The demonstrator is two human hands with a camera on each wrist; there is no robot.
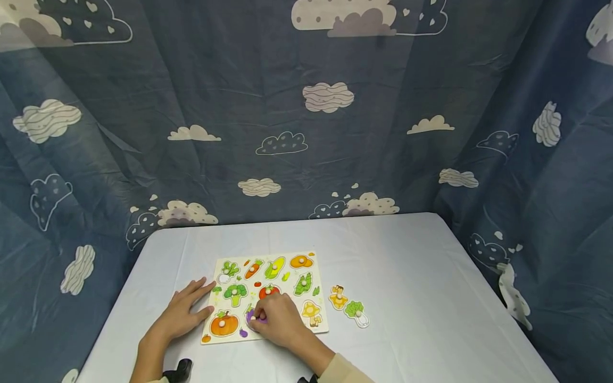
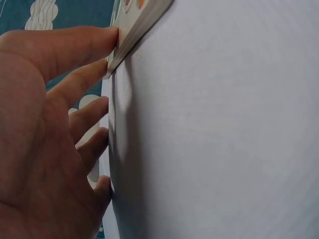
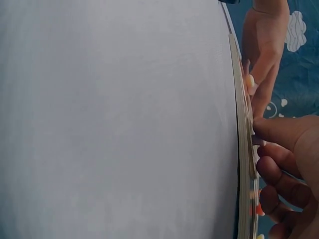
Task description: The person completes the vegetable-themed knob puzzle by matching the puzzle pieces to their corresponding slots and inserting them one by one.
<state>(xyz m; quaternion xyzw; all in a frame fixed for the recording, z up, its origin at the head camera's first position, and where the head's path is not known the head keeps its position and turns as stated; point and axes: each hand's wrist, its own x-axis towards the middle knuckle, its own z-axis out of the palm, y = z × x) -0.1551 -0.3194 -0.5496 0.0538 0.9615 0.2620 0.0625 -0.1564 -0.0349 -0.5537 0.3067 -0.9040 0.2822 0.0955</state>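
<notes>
A wooden vegetable peg puzzle board (image 1: 217,303) lies on the white table. My right hand (image 1: 282,320) is over its lower middle and pinches the small knob of a purple eggplant piece (image 1: 250,314). The fingers cover much of that piece. In the right wrist view, thumb and fingers meet at the knob (image 3: 258,141), close against the board. My left hand (image 1: 179,315) rests at the board's left edge with its fingers spread. The left wrist view has its thumb and index finger touching the board's corner (image 2: 130,37). Pumpkin (image 1: 224,323), broccoli (image 1: 235,292) and tomato (image 1: 268,291) surround the right hand.
To the right of the board, two loose pieces lie on the table: a mushroom piece (image 1: 338,298) and a leafy green vegetable piece (image 1: 355,313). A dark blue cloud-patterned curtain (image 1: 268,106) hangs behind and around the white-covered table (image 1: 421,298).
</notes>
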